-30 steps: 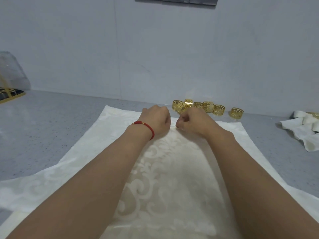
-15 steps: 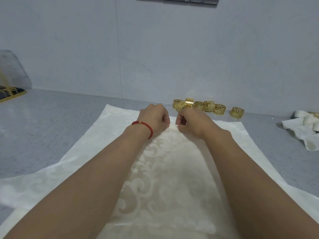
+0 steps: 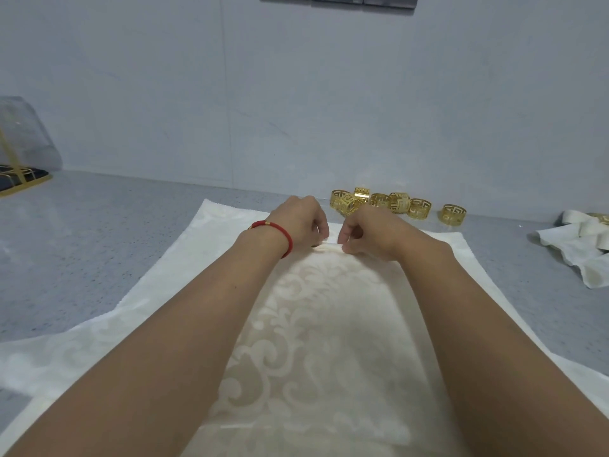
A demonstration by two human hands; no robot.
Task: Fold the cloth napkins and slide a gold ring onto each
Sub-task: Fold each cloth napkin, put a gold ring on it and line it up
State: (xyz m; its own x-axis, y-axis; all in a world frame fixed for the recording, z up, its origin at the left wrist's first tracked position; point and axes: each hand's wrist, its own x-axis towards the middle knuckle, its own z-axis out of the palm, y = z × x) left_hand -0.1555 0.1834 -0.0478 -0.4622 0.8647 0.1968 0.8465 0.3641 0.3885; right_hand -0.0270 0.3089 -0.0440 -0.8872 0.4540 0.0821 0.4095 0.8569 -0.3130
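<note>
A cream damask napkin [image 3: 329, 324] lies spread flat on the grey counter, reaching from the near edge to almost the wall. My left hand [image 3: 301, 225], with a red cord bracelet at the wrist, and my right hand [image 3: 365, 235] sit side by side at the napkin's far middle. Both pinch a small raised pleat of cloth between thumb and fingers. Several gold cut-out rings [image 3: 395, 202] stand in a loose row just behind my hands, near the wall.
A folded napkin [image 3: 580, 249] with a gold ring on it lies at the far right. A gold wire stand with a clear cover [image 3: 19, 159] sits at the far left. The grey counter [image 3: 99, 242] stretches to the left of the napkin.
Both hands have crept slightly away from me along the napkin and gathered a small pleat of cloth between their fingertips. The rings have not moved.
</note>
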